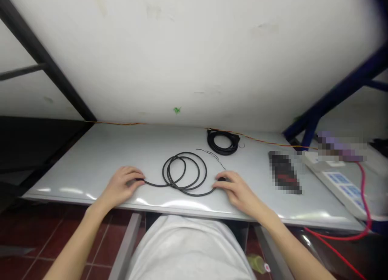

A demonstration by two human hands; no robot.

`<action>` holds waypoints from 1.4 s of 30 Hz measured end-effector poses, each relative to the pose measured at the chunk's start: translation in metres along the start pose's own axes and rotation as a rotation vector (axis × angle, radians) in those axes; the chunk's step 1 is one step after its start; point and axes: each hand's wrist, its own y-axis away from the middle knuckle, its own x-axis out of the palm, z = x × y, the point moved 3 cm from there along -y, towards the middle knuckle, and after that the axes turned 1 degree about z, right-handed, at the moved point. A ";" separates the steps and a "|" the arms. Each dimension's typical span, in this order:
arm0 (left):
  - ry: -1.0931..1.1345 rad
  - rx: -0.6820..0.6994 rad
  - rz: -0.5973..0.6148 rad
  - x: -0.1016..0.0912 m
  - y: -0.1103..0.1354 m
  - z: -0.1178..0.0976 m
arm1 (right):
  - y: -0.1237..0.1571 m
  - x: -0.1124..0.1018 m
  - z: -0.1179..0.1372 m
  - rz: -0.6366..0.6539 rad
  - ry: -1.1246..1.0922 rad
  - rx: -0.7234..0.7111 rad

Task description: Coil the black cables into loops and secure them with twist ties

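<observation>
- Two hands, left hand (125, 185) and right hand (235, 189), rest at the desk's (100, 154) near edge, each grip pinched on one cable (184, 171) end.
- Between them the cable lies in loose loops, flat.
- Farther back sits a tight coil (222, 142); a power strip (339, 183) lies right.

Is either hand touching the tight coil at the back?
No: the tight coil lies apart, while the left hand and right hand hold the loose cable's ends.

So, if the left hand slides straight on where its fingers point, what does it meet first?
Probably the loose coil of thin black cable on the grey table; the left hand touches its end.
</observation>
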 end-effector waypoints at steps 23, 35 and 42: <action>0.218 -0.148 0.003 0.018 -0.022 -0.009 | -0.023 0.015 -0.001 -0.109 -0.001 -0.011; 0.249 -0.070 0.007 0.042 -0.043 -0.065 | -0.041 0.018 0.024 -0.122 -0.081 0.056; 0.535 -0.272 -0.067 0.047 -0.067 -0.072 | -0.047 0.022 0.028 -0.153 -0.099 0.111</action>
